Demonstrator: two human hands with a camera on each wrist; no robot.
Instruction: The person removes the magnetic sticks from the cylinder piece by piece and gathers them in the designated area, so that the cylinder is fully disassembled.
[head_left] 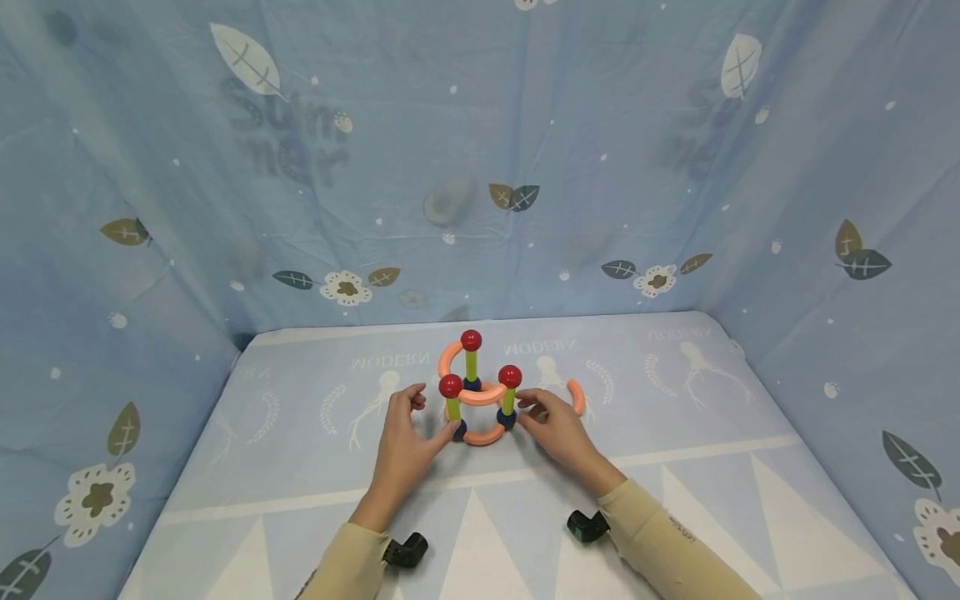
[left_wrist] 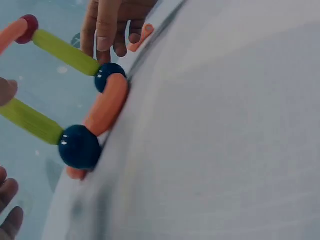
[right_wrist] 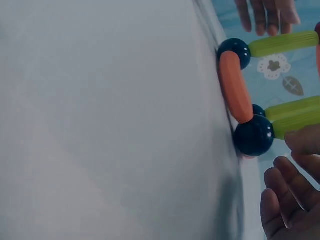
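A frame of magnetic sticks and balls stands on the table, with dark blue balls [right_wrist: 254,135] at its base and lime green sticks [left_wrist: 35,121] upright above them. Red balls [head_left: 471,340] top the sticks. Curved orange sticks [head_left: 483,436] link the blue balls, and another orange arc [head_left: 482,397] spans the front red balls. My left hand [head_left: 405,433] is at the front left corner, thumb against the green stick and fingers spread away from it. My right hand [head_left: 558,429] is beside the right corner, its thumb at that green stick and its fingers loosely bent.
A loose curved orange stick [head_left: 576,397] lies on the table right of the frame, just beyond my right hand. Patterned blue cloth [head_left: 450,167] hangs behind and at both sides of the table [head_left: 300,467]. Black wrist cameras [head_left: 406,551] sit by both sleeves.
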